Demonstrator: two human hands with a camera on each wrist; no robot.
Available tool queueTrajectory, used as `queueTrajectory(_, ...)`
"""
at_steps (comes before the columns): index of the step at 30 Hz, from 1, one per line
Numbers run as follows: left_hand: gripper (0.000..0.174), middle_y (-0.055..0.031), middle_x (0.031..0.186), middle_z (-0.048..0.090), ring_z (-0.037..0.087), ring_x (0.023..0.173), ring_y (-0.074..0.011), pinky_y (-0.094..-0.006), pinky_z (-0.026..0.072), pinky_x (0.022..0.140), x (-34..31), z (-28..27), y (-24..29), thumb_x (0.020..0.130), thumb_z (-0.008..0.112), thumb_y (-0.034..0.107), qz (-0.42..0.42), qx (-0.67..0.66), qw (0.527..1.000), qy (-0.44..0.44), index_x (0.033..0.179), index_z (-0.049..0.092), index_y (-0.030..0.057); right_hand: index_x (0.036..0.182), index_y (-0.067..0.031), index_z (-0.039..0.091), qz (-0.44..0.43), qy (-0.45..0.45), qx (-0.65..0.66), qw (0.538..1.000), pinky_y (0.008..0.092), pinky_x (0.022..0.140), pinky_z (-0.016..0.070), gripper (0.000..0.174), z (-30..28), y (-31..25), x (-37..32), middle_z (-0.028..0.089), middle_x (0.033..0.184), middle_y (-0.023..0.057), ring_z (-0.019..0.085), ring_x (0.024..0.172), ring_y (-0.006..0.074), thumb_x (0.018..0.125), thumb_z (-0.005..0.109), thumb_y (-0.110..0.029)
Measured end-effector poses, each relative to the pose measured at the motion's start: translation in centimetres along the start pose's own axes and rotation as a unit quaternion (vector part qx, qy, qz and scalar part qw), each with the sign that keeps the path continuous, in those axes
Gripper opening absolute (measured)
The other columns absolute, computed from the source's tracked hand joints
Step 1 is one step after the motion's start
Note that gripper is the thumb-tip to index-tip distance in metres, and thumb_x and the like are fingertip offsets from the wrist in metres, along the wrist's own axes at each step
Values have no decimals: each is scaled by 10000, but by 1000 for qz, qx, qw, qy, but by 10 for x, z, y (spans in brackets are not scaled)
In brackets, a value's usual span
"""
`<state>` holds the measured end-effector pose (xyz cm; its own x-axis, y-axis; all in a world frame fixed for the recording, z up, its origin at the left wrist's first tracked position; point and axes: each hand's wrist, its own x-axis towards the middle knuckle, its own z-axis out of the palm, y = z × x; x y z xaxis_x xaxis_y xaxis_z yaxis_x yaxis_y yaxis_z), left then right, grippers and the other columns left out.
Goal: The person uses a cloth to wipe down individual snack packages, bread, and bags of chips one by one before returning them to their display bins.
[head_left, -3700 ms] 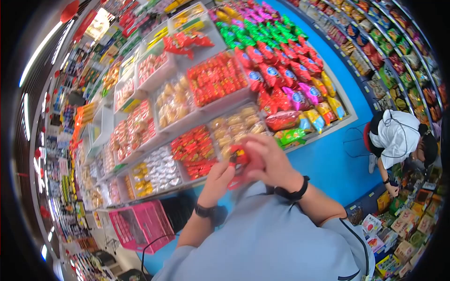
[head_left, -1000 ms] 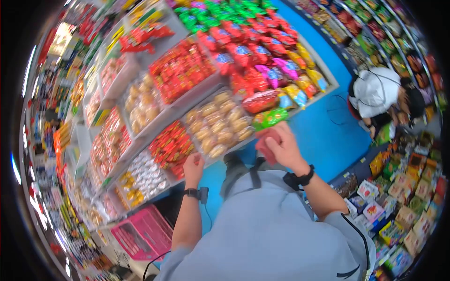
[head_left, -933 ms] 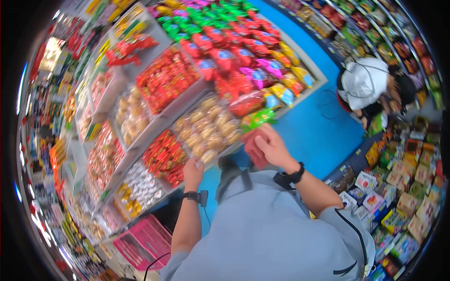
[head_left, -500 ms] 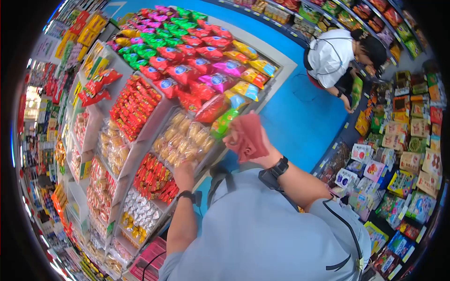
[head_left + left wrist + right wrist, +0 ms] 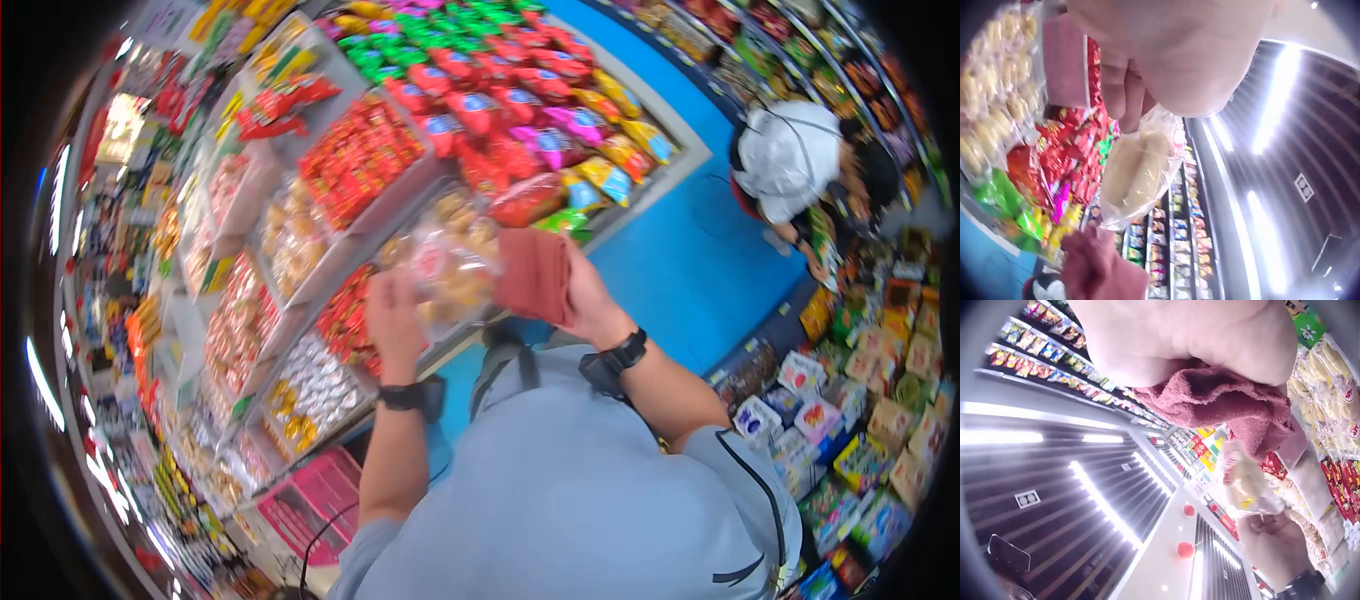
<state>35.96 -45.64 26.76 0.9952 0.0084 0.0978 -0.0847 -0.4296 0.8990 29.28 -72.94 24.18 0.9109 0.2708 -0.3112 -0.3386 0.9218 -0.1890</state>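
Note:
My left hand (image 5: 395, 318) pinches a clear-wrapped pack of pale bread rolls (image 5: 1135, 169) with a round red mark on its film. In the right wrist view, the pack (image 5: 1244, 484) hangs between the left hand's fingers (image 5: 1266, 528) and the cloth. A folded dark-red cloth (image 5: 533, 275) is gripped by my right hand (image 5: 592, 305), whose palm side covers part of it in the right wrist view. Cloth and pack stand side by side in the head view, over a bin of similar wrapped rolls (image 5: 455, 215).
Sloped display bins surround the hands: red-wrapped sweets (image 5: 360, 160), silver-wrapped sweets (image 5: 320, 375) and bright snack bags (image 5: 550, 140). A pink crate (image 5: 312, 505) stands below left. At the right, another person in white (image 5: 790, 160) bends near shelves of packaged goods (image 5: 850, 400).
Half a second ago the left hand was down at the rolls bin; now it holds a pack raised beside the cloth. Earliest, both hands were together at the cloth.

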Motion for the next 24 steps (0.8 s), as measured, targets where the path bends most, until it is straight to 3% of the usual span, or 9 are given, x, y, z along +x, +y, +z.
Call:
queueTrajectory(3,150,-26,940,654,657,812,-139,-302,539,745,-19,19,21,1053,701,169,-12,-63,996,-55,1069,647,30,1557,-47,465,-1,-40,-35,999,466,1153,528,654,44,9,2,584,1535,140,619,1379,296,1170,322,-555)
queueTrajectory(6,274,-41,1060,696,681,917,-141,-309,553,820,-39,21,39,975,779,115,-37,-230,971,-54,1194,633,38,1570,-35,434,-99,-76,-174,977,451,1151,529,658,43,16,11,582,1527,153,621,1372,286,1172,330,-547)
queueTrajectory(7,296,-38,1086,699,674,965,-129,-298,550,850,-42,19,53,955,788,96,-55,-246,966,-62,1200,632,38,1504,16,485,-117,-57,-182,975,359,1071,539,610,55,14,7,599,1499,135,629,1292,182,1196,314,-483)
queueTrajectory(8,322,-34,1112,702,667,1014,-117,-287,547,880,-45,16,72,934,797,76,-75,-262,959,-72,1206,630,39,1470,12,507,-132,-47,-210,968,337,1026,542,567,54,15,8,627,1413,115,635,1213,157,1198,339,-456)
queueTrajectory(12,529,-40,1195,713,659,1106,-110,-292,527,975,-48,-5,67,821,896,97,-21,-125,971,-202,1273,630,23,1366,0,567,-191,-14,-288,938,266,874,527,422,34,34,22,654,1106,32,607,964,77,1195,432,-361)
queueTrajectory(15,578,-31,1194,711,656,1094,-105,-308,533,985,-52,-5,58,800,914,130,-14,-107,975,-193,1294,631,25,1360,6,600,-201,7,-315,928,307,985,526,432,25,39,19,669,1250,102,635,1093,134,1177,488,-369)
queueTrajectory(18,543,-62,1241,709,667,1142,-134,-320,530,1017,-59,-1,57,870,861,102,-64,-180,968,-164,1346,615,18,1429,5,578,-179,27,-283,942,329,1083,516,474,26,38,11,687,1328,131,656,1207,171,1167,508,-384)
queueTrajectory(21,514,-84,1270,703,677,1157,-149,-328,542,1015,-57,3,51,910,820,65,-107,-243,957,-117,1369,594,13,1523,-20,502,-97,69,-102,988,269,940,543,494,87,30,-8,660,1137,55,645,1036,119,1174,491,-370)
queueTrajectory(24,527,-100,1277,698,687,1151,-159,-341,562,1001,-51,6,54,914,813,46,-120,-285,948,-77,1379,568,11,1602,-45,425,-63,-9,-54,997,257,884,584,545,111,31,-21,665,1154,45,674,1002,122,1172,491,-373)
